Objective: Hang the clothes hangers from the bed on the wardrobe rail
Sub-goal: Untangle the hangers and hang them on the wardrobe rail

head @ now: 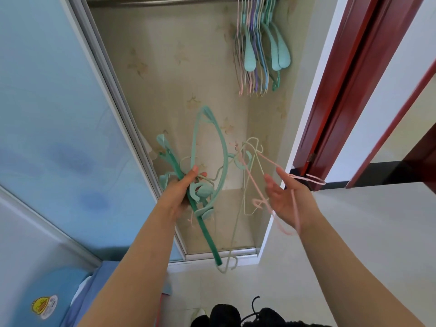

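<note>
Teal hanger bunch [200, 175] clamped in left hand [181, 187] as supply; right hand [285, 197], fingers apart, has pink wire hanger [295, 204] draped over it, teasing it free. Wardrobe rail [162, 0] above, hung hangers [259, 43] far right.

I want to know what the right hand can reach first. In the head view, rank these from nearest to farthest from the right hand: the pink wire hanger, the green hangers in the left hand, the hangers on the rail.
1. Pink wire hanger: touching the right hand, draped over it.
2. Green hangers: to its left, gripped by the left hand.
3. Hangers on the rail: farthest, high in the wardrobe.
</note>
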